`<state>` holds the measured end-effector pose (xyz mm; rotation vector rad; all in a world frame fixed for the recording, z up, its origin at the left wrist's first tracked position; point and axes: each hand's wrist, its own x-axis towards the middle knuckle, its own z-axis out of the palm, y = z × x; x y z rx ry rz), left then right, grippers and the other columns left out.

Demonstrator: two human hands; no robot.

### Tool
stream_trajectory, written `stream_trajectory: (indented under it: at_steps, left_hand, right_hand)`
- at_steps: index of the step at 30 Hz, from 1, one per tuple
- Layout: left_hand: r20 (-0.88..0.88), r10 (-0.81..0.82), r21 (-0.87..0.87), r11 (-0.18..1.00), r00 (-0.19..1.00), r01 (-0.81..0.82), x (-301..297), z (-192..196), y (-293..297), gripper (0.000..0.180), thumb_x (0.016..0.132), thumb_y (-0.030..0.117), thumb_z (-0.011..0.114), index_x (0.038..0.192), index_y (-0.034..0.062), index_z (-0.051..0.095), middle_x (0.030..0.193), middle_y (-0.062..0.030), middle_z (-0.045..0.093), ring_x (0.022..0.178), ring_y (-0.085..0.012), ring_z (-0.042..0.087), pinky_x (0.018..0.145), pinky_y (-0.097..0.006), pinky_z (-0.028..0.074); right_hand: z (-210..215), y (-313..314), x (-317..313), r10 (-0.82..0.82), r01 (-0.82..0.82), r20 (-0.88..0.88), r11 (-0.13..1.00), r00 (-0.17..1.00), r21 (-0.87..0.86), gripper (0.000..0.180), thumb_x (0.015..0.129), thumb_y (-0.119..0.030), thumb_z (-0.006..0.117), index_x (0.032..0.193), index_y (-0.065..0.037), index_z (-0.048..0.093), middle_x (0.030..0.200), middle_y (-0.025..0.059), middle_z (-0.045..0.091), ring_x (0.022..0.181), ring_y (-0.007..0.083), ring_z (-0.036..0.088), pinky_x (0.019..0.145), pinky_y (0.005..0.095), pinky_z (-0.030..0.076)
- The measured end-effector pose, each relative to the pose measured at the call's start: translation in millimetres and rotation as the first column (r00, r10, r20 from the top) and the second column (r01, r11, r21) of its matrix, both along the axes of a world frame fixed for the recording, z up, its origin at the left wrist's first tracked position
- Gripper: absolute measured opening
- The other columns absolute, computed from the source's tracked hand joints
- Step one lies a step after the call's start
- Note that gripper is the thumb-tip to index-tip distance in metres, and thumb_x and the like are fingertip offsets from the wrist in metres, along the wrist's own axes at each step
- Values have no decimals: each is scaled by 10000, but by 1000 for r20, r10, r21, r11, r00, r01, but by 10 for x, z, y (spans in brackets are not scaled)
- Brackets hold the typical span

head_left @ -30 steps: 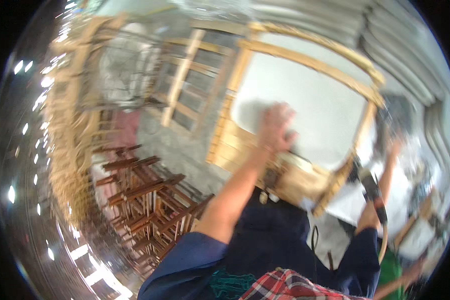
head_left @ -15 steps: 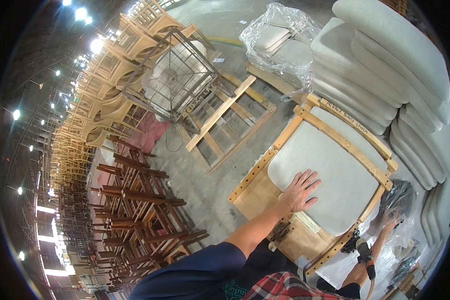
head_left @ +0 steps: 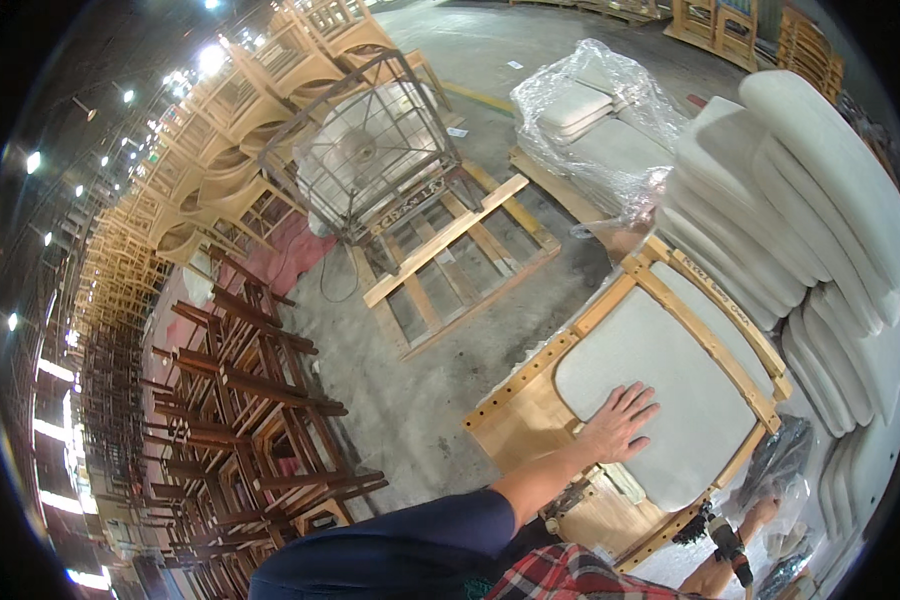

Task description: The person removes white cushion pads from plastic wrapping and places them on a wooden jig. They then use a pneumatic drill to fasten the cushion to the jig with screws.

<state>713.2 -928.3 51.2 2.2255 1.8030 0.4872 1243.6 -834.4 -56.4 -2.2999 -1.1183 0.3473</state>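
My left hand (head_left: 618,425) rests on a pale grey chair pad (head_left: 660,370), palm down with fingers spread. The pad lies inside a wooden jig (head_left: 515,415) with drilled side rails and curved bars across its far end. At the right, my right hand (head_left: 762,512) is beside a clear plastic bag (head_left: 785,465) with dark contents; its fingers look drawn together, and anything in them is too small to make out. A power drill (head_left: 727,545) sits in front of the right forearm, next to the jig's near corner and a dark clump of small pieces (head_left: 692,525).
Tall stacks of grey pads (head_left: 740,210) stand at the right. Beyond the jig are plastic-wrapped pads (head_left: 600,110) and a wooden pallet (head_left: 450,270) with a large caged fan (head_left: 365,150). Dark wooden frames (head_left: 260,400) and pale chairs (head_left: 240,140) are piled at left.
The view has turned, so the scene sits lower in the picture. My right hand has drawn back from the bag, closer to the drill. My left hand stays flat on the pad.
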Motion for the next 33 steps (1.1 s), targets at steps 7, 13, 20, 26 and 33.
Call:
stream_trajectory:
  at_steps: [7,13,20,26,33]
  left_hand:
    - [62,-1,-51,999,998,4,-5,12,42,699,981,487,542,1531,72,427,1634,-168,312,1531,-372,208,1249,-528,163]
    - [94,13,-48,999,995,-8,-25,36,6,699,971,469,561,1522,57,437,1630,-167,316,1530,-372,210,1245,-537,169]
    - [90,20,12,1000,996,-21,-37,-16,-37,682,964,470,567,1491,49,466,1606,-183,340,1508,-384,238,1227,-558,192]
    - [84,22,17,1000,996,-24,-29,38,-12,690,942,471,595,1476,47,491,1585,-166,378,1498,-363,260,1219,-530,210]
    - [108,27,40,999,994,-32,-35,52,-8,680,944,460,605,1471,45,493,1576,-160,390,1489,-351,277,1213,-521,230]
  right_hand:
    - [84,24,-128,-20,20,5,999,1000,-42,485,964,-374,646,1378,-122,638,1277,124,635,1128,280,555,969,477,391]
    - [150,38,-139,-38,39,13,994,999,-99,472,959,-362,656,1364,-119,649,1233,123,657,1075,266,585,931,457,426]
    - [163,60,-93,-53,54,13,989,999,-140,456,954,-348,668,1347,-116,662,1183,121,683,1013,249,620,886,434,466]
    - [225,16,-37,-76,77,11,986,997,-147,443,949,-335,678,1332,-113,674,1140,120,705,959,235,650,848,415,501]
    - [185,-118,218,-108,103,-35,987,994,-125,428,944,-321,690,1316,-109,687,1089,118,731,897,219,685,803,392,541]
